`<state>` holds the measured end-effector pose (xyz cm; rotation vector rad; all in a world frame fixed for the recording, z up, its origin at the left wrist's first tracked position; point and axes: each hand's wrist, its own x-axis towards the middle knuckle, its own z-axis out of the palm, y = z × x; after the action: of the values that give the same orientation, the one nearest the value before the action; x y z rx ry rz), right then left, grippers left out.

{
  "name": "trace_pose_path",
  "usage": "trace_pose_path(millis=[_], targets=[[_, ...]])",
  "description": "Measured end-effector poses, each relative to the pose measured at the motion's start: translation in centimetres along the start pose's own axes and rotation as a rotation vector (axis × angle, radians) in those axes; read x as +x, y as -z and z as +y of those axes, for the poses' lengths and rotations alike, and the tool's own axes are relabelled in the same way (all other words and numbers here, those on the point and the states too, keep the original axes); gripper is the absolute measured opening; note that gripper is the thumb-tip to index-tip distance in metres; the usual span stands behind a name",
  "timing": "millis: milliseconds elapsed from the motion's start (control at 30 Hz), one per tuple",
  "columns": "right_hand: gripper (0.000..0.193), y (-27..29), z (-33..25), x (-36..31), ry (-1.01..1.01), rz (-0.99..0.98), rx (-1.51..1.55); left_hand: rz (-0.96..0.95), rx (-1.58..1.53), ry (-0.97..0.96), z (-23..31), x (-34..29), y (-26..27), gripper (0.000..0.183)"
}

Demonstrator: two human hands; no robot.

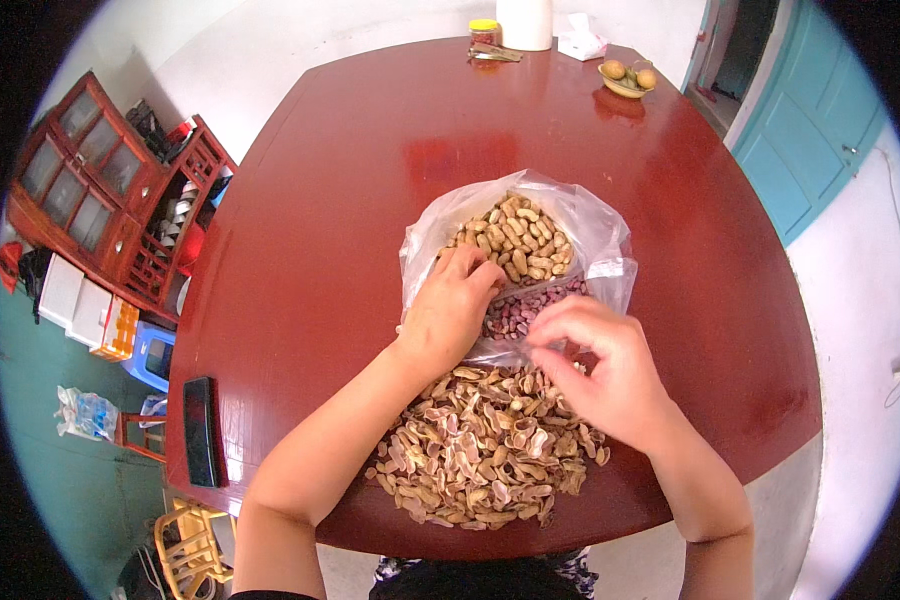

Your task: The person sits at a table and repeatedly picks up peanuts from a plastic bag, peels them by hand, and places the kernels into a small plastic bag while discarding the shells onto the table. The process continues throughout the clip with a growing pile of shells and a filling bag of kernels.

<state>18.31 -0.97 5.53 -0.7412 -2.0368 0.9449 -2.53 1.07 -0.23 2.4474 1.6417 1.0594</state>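
Left hand (448,312) fingers clenched among unshelled peanuts (515,238); right hand (600,365) fingers pinching (contents unclear); shells (480,455) near table (320,200) edge.

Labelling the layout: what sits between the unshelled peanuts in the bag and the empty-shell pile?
In the head view, shelled reddish kernels lie between the unshelled peanuts and the shell pile.

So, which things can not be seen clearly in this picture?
- Head view: fingertips of the left hand are buried among the whole peanuts; any grip is hidden.
- Right hand: its curled fingers cover whatever they pinch.
- Shelled kernels: partly covered by both hands and the plastic bag.
- Fruit bowl: too small to identify.
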Motion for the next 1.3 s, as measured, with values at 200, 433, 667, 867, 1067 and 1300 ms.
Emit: trace_pose_path(millis=[200, 433, 667, 867, 1067, 1300], targets=[[0.028, 0.5, 2.4, 0.5, 0.004, 0.094, -0.088, -0.011, -0.106, 0.098, 0.1, -0.3, -0.2, 0.015], [0.023, 0.0, 3.1, 0.4, -0.105, 0.133, 0.041, 0.132, -0.272, 0.084, 1.2, -0.1, 0.4, 0.02], [0.014, -0.6, 3.9, 0.4, -0.256, 0.154, 0.413, 0.134, -0.621, 0.144, 5.2, -0.5, 0.6, 0.022], [0.013, -0.5, 4.1, 0.5, -0.279, 0.163, 0.49, 0.103, -0.724, 0.25, 4.9, -0.8, 0.1, 0.018], [0.013, -0.3, 4.5, 0.7, -0.279, 0.166, 0.411, -0.039, -0.835, 0.387, 4.1, -1.0, -0.3, 0.013], [0.016, -0.5, 4.3, 0.5, -0.279, 0.172, 0.451, 0.016, -0.775, 0.293, 4.3, -0.9, -0.2, 0.01]])
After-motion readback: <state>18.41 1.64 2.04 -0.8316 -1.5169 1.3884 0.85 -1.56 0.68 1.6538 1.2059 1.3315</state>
